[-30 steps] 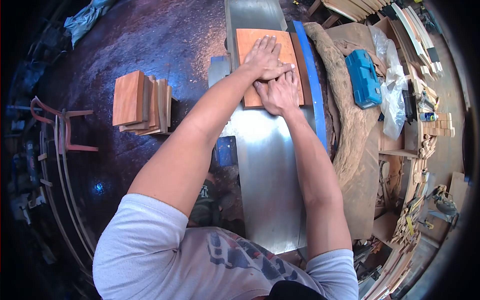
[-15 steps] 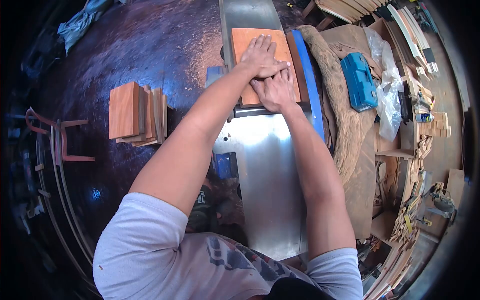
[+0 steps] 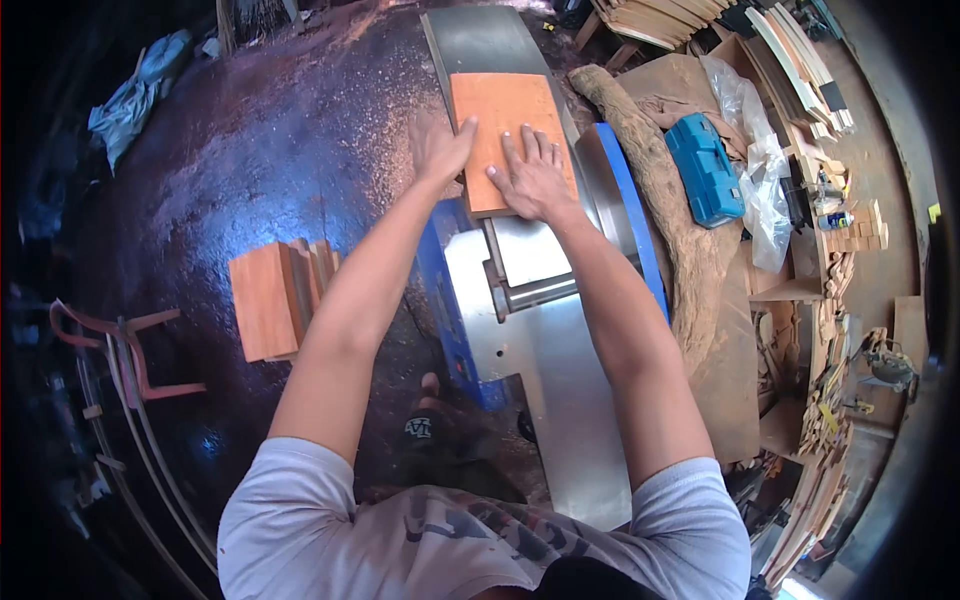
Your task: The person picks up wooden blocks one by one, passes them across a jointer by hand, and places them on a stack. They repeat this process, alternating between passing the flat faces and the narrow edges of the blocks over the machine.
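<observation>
A reddish-orange wooden board [image 3: 497, 105] lies flat on the far part of a jointer's metal table [image 3: 570, 400], beyond the slot with the cutter [image 3: 540, 292]. My right hand [image 3: 537, 182] rests on the near half of the board's top face, fingers spread. At the board's left edge is my left hand [image 3: 440, 150], its thumb against the edge and its slightly blurred fingers stretched out beside it. A blue-edged fence [image 3: 632, 215] runs along the right side of the table.
Several boards [image 3: 265, 300] stand stacked at the left, near a reddish metal frame [image 3: 150, 355]. To the right lie a rough log [image 3: 690, 240], a teal case [image 3: 708, 170] and clear plastic [image 3: 770, 215]. Wood pieces crowd the right side; sawdust covers some floor.
The board has slid forward along the table, uncovering the cutter slot. My left hand has left the board's top for its left edge; my right hand stays on top. The view has shifted.
</observation>
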Motion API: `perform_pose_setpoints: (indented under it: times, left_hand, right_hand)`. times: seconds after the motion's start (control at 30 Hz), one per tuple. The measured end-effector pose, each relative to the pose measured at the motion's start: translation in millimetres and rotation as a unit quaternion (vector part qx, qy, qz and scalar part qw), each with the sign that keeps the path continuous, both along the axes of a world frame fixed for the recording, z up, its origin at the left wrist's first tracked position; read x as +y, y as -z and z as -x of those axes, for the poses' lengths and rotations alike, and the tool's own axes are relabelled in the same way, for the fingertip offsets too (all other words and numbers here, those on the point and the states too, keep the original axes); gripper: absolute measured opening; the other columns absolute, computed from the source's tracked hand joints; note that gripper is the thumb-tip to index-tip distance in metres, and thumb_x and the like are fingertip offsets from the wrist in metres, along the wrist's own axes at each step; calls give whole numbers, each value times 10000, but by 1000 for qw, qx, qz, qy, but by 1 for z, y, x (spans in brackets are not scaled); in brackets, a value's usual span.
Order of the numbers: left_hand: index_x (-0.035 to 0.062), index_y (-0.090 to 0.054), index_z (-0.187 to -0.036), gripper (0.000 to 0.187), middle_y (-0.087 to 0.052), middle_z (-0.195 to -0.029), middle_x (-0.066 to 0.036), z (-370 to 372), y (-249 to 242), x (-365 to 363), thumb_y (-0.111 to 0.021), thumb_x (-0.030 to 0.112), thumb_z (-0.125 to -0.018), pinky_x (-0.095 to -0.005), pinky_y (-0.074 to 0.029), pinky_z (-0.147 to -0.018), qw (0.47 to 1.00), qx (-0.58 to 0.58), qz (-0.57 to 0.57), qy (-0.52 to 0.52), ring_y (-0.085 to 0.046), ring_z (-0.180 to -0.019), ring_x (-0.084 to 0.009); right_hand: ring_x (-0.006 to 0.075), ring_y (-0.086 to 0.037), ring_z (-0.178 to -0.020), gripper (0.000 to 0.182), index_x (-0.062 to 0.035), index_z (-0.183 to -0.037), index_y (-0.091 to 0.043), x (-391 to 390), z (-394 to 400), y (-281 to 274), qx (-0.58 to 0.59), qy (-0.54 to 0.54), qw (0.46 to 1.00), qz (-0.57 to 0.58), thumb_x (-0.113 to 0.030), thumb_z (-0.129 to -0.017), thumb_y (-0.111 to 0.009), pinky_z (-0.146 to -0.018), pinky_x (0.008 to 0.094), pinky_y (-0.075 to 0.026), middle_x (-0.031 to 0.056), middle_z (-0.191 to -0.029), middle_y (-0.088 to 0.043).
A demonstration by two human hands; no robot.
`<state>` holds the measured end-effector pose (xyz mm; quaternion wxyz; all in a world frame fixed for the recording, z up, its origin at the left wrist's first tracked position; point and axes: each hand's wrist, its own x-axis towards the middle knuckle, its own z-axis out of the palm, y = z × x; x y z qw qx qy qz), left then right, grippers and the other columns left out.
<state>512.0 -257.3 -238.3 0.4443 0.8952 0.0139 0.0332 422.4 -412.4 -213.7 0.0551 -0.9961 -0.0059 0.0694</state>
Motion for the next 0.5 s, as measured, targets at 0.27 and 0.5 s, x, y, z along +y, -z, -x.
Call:
perform_pose_setpoints:
  times: [0.27,0.5]
  left_hand:
    - [-145,-562,-1376,769,-651,-1328,-328,-2,17,76,-555,550,-1045,-476,-504,-1046,978,151,147,-1,-645,-1269,-402]
    - [-88,-483,-1457,730,-652,-1277,-238,120,-6,244,-491,537,-1080,-407,-586,-904,741,339,580,13,-692,-1089,-300]
  right_hand:
    - [438,-381,-1509,643,-40,-1552,-484,65,-12,-28,-8,-98,976,-197,-486,-1102,-374,-1252,502,-290,322,-1597,-404]
    - [316,-651,-1208,661,46,-1425,-585,49,272,-120,-145,15,824,-547,-485,-1120,-337,-1073,409,-472,206,-1398,-625]
